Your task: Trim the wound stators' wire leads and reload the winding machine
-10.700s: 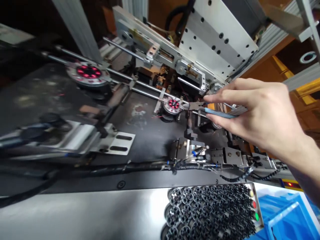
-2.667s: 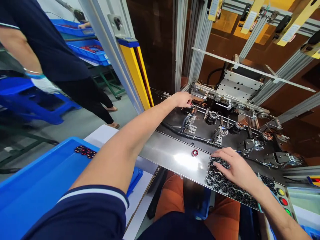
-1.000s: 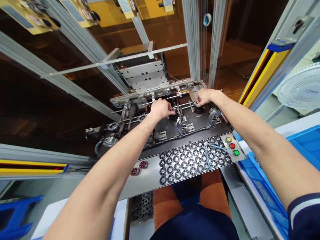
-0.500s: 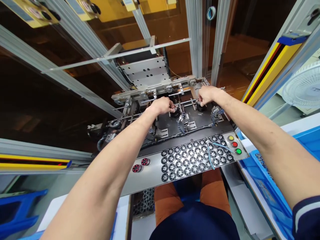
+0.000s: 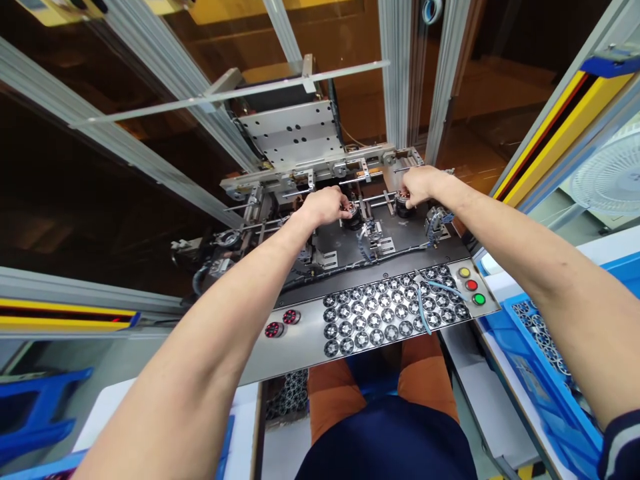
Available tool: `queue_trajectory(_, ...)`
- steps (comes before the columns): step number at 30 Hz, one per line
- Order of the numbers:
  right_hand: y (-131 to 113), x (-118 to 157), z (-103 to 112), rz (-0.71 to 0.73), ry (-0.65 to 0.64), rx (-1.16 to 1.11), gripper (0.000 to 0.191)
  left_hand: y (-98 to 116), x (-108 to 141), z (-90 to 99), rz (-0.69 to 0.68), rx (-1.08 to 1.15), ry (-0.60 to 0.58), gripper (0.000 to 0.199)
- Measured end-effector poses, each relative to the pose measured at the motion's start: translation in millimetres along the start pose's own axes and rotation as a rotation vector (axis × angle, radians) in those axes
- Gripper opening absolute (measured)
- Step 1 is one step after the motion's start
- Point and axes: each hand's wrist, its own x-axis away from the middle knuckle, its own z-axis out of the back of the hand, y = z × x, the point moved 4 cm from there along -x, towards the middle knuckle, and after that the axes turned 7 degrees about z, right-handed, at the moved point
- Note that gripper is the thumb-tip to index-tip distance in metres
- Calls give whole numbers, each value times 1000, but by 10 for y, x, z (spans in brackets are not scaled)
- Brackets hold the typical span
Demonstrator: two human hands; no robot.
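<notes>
My left hand (image 5: 327,205) pinches the rim of a small round motor stator (image 5: 353,209) with copper windings, seated on a black round holder of the machine. Farther right, my right hand (image 5: 419,185) is closed around a similar part, a wound stator (image 5: 403,198) on a second holder. My fingers partly cover both parts. On the steel front plate (image 5: 300,350), two red-wound stators (image 5: 283,323) lie at the left. Beside them stand rows of bare stator cores (image 5: 387,313), with blue-handled pliers (image 5: 423,300) lying across some.
Yellow, red and green buttons (image 5: 471,285) sit at the plate's right end. Small clamps and a wire bundle (image 5: 360,265) are close in front of my hands. Metal rods and a crossbar (image 5: 325,167) run behind. A blue bin (image 5: 535,373) of cores stands at right, near a fan (image 5: 607,170).
Both hands stay at the same two holders, with only slight finger movement. The whole view has shifted a little, showing more of the blue bin on the right.
</notes>
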Motion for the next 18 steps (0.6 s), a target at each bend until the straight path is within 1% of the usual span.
queue_trajectory(4,83,-43,-44,24,-54,-26,35,-25,-56,5,3,8,-8,42)
queue_trajectory(8,147,-75,-78,48,-58,-59,35,-44,-92,25,4,18,-14,43)
queue_trajectory(11,170,-84,-97,50,-77,-92,33,-34,-71,35,-32,34,-28,45)
queue_trajectory(15,125,-75,-73,33,-87,-122,27,9,-28,45,-93,49,-64,42)
queue_trajectory(18,52,-44,-27,1,-50,-118,29,33,-7,49,-84,48,-57,43)
